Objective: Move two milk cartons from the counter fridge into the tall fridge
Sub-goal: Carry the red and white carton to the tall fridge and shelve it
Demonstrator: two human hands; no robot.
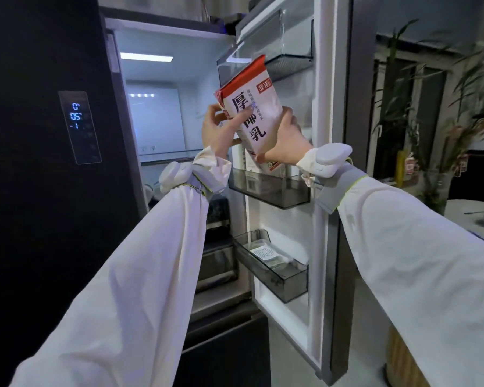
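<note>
A white milk carton (253, 107) with a red top and large black characters is held tilted in front of the tall fridge's open right door. My right hand (284, 141) grips its lower right side and bottom. My left hand (217, 129) holds its left edge, fingers curled round it. Below and behind it, a second white carton (274, 170) stands in the middle door bin (268, 191), mostly hidden by the held one. The counter fridge is out of view.
The fridge interior (157, 107) is lit, with a glass shelf (168, 156). Upper door bin (288, 62) looks empty; lower door bin (274, 269) holds flat packets. Dark left door with display (78, 127). Plants (408, 107) and a table (475, 219) stand at right.
</note>
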